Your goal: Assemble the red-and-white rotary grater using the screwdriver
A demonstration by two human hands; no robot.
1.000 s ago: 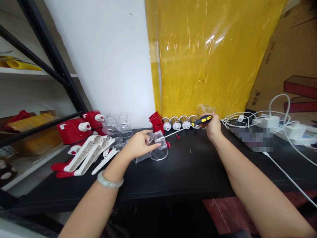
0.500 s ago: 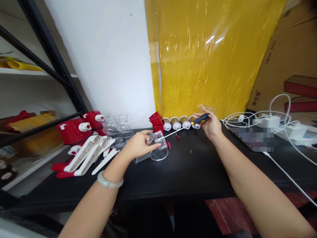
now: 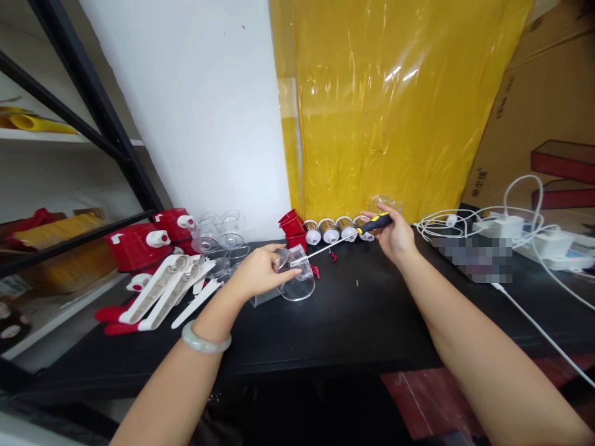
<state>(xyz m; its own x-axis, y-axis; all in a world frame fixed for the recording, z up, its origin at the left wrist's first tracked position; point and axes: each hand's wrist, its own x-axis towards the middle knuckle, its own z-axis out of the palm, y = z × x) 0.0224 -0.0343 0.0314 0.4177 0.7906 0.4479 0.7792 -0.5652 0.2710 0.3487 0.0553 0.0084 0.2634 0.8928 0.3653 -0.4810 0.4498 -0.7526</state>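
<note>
My left hand, with a pale bangle on its wrist, is closed around a clear plastic part just above the table. In my right hand is a screwdriver with a black and yellow handle, its long shaft sloping down to the left. The shaft's tip reaches the clear part; whether it sits in a screw is too small to tell. Below the held part lies a clear round rim. Small red pieces and red plastic cups are close behind it.
Several white-capped drums line the back by the yellow-wrapped panel. At left are red housings, white-and-red handles and clear cups. A dark device with white cables and chargers occupies the right.
Almost nothing differs. The screwdriver's handle has turned a little in my right hand, while my left hand keeps its hold on the clear part. The whole view has shifted slightly.
</note>
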